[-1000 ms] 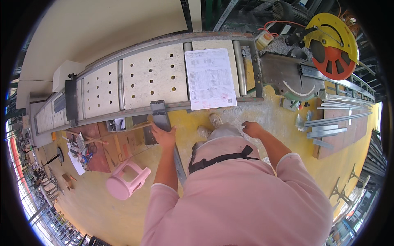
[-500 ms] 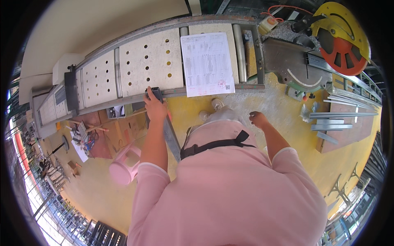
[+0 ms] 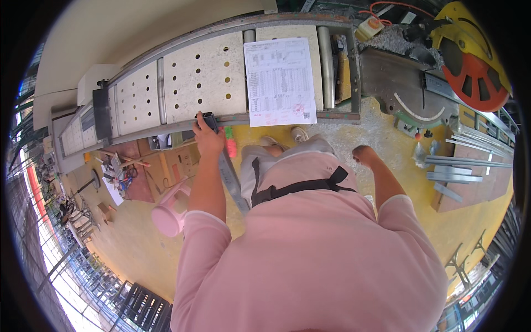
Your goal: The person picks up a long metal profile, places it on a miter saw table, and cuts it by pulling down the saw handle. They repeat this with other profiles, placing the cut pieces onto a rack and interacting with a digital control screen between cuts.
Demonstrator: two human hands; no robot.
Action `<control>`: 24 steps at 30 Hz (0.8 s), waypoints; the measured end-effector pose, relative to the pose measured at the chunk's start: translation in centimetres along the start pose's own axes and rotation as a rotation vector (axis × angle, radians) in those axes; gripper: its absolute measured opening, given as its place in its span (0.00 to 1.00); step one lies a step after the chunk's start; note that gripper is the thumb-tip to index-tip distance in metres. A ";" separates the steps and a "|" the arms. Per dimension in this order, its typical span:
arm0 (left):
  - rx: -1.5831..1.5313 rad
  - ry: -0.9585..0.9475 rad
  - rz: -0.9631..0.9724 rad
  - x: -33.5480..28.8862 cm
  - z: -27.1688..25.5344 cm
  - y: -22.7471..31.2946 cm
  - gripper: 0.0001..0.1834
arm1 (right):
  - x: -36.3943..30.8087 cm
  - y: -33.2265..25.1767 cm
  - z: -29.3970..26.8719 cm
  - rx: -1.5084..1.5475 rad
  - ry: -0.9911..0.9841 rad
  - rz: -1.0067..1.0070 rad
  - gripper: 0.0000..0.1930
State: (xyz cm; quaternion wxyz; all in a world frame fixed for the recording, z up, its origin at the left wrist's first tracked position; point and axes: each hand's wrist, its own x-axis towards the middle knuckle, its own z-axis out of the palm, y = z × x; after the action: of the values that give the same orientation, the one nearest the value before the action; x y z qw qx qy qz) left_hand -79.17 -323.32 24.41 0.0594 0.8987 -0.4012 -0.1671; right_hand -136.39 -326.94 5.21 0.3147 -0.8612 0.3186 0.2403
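My left hand (image 3: 209,143) is closed around the upper end of a long grey metal profile (image 3: 232,181), whose hollow dark end shows above my fingers. The profile slants down along my left side, its end touching or close to the front rail of a roller table (image 3: 185,71). My right hand (image 3: 363,155) hangs low at my right side, fingers curled in, with nothing visible in it. A printed paper sheet (image 3: 281,83) lies on the table, ahead of both hands, slightly overhanging its front edge.
A cutting saw with a red and yellow guard (image 3: 477,83) stands at the far right. Loose metal profiles (image 3: 454,177) lie on a brown board to the right. A pink stool (image 3: 167,219) stands on the floor at my left. Behind the saw's left side sits a yellowish bottle (image 3: 369,27).
My left hand still grips the profile at the table's edge. My right hand has moved a little to the right, its fingers more curled. Small pink and green items now show beside my left hand.
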 end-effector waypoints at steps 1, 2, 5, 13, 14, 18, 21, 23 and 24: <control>-0.001 0.003 -0.007 -0.1 0.0 -0.2 0.52 | -1.0 -0.8 -2.7 0.237 -0.116 0.121 0.11; -0.004 0.005 -0.015 -0.2 0.1 -0.5 0.52 | -2.4 -2.0 -5.7 0.473 -0.234 0.245 0.11; -0.011 0.027 -0.012 -0.6 0.2 -0.4 0.50 | -4.5 -5.2 -14.2 0.693 -0.478 0.450 0.14; -0.062 0.022 0.021 -0.3 -0.1 -0.7 0.54 | 0.3 -11.7 -36.7 0.369 0.081 0.087 0.22; -0.032 -0.043 -0.040 -0.4 -1.0 0.0 0.54 | 1.5 -13.2 -40.6 0.375 0.257 0.048 0.21; 0.018 -0.080 -0.092 -0.7 -2.5 0.1 0.54 | 6.3 -20.6 -54.8 0.450 0.824 -0.202 0.19; 0.009 0.026 0.027 -0.6 -1.3 -1.0 0.51 | 8.8 -25.2 -64.0 0.068 1.242 -0.288 0.21; -0.006 0.017 0.016 -0.7 -0.9 -1.3 0.50 | 10.5 -28.2 -68.7 -0.132 1.389 -0.258 0.22; -0.015 0.011 0.016 -0.5 -1.1 -1.1 0.49 | 11.5 -29.0 -70.6 -0.195 1.427 -0.234 0.23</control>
State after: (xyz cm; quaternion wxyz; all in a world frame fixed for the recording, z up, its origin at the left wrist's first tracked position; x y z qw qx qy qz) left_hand -78.36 -322.25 25.29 0.0699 0.8959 -0.4067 -0.1648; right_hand -93.22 -363.24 57.92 -0.0242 -0.8608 0.3291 -0.3874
